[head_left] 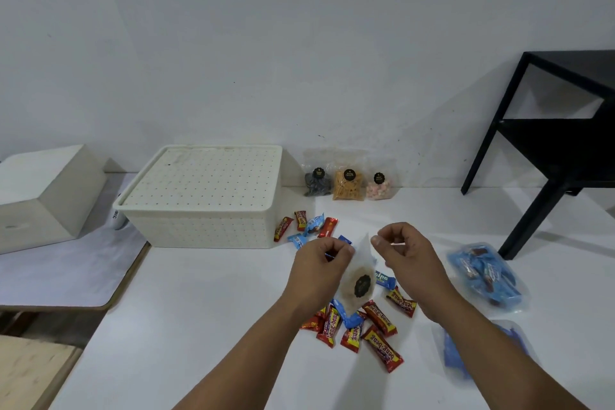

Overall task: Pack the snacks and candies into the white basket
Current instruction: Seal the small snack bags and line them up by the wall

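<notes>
Two hands are raised over the middle of the white bench (213, 326), and a clear snack pouch (361, 280) with a round black label hangs between them. The top left corner of the pouch is pinched by the curled fingers (332, 248) of the left hand (321, 263). The right hand (404, 251) is held just beside the pouch at its 2 o'clock, fingers curled with thumb and forefinger brought together; whether the pouch's upper edge is actually pinched there cannot be told. The pouch itself hangs down and towards 6 o'clock from the fingers, clear of the bench.

Below the pouch, at its 6 o'clock, a heap of red bars and blue candies (361, 326) is spread on the bench. At 11 o'clock from the left hand, a smaller scatter of wrapped sweets (307, 226) lies just beside the white basket (203, 226), which is closed by its perforated lid (203, 176). At 12 o'clock, three more clear pouches (347, 181) are propped against the wall. At 3 o'clock from the right hand a clear bag of blue candies (484, 276) is seen, and a second blue bag (452, 353) is partly hidden behind the right forearm. A black side table (545, 143) stands at 2 o'clock.
</notes>
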